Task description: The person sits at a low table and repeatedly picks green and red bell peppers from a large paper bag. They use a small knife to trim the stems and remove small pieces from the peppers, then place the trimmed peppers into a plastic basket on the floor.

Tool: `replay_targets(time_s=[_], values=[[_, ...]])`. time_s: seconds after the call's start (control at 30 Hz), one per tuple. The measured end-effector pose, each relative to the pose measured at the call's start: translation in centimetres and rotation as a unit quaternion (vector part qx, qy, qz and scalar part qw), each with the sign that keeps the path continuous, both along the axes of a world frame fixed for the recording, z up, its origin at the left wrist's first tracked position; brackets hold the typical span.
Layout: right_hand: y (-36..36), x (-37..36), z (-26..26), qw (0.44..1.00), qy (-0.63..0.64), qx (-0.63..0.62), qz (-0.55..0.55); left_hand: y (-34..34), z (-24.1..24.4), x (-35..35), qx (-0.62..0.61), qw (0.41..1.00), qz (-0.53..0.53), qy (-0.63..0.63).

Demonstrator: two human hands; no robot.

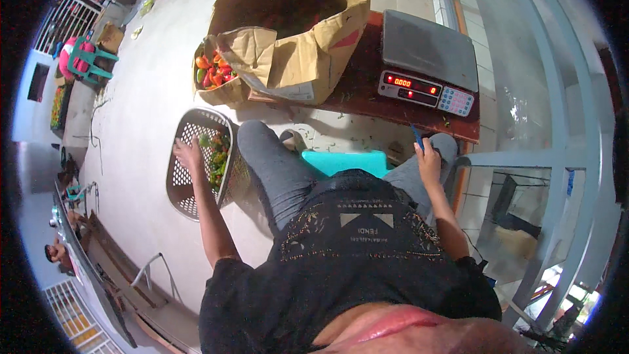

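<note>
My left hand [188, 155] is over the plastic basket [173, 184], its fingers apart and nothing plainly held in them. Red and green peppers [218, 160] lie heaped along the basket's side nearest my leg. Above my other knee, my right hand [430, 161] grips a slim blue pen-like tool [417, 136], its tip pointing towards the bench. The digital weighing scale [430, 49] stands on the bench just beyond that hand, with its display lit and its plate bare.
A large open cardboard carton [339, 66] rests on the dark red wooden bench [361, 91]. Beside it, a smaller carton [223, 96] holds red peppers [214, 71]. Metal framing [511, 159] runs along the right. A green plastic chair [91, 59] stands far left.
</note>
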State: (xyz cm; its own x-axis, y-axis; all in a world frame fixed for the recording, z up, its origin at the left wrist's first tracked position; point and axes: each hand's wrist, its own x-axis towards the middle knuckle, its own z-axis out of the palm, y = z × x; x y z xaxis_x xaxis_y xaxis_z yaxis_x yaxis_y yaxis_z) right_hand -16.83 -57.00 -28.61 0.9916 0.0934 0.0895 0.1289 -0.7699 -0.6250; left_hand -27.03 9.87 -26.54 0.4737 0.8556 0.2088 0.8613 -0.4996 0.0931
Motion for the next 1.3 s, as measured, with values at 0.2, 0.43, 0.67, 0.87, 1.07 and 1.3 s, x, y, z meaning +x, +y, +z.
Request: replay_targets(time_s=[0.2, 0.43, 0.67, 0.87, 1.07, 1.3], values=[[-1.9, -0.2, -0.5, 0.998, 0.031, -0.048, -0.025, -14.9, 18.6, 18.6, -0.062, 0.795, -0.464, -0.387], [-0.6, 0.2, -0.5, 0.998, -0.006, -0.06, -0.018, -14.8, 11.2, 41.3, -0.125, 0.725, -0.572, 0.363], [-0.7, 0.4, 0.9, 0.999, -0.021, -0.037, -0.023, -16.3, 5.4, 41.7, -0.156, 0.704, -0.528, 0.448], [-0.8, 0.3, 0.1, 0.999, 0.012, -0.025, -0.028, -14.4, 5.5, 39.3, -0.318, 0.729, -0.528, 0.299], [-1.0, 0.2, -0.3, 0.999, -0.028, -0.037, -0.025, -19.1, 12.6, 38.0, -0.445, 0.74, -0.498, 0.083], [-0.4, 0.0, 0.8, 0.999, 0.011, -0.021, -0.045, -18.5, 13.4, 37.2, -0.48, 0.643, -0.553, -0.227]])
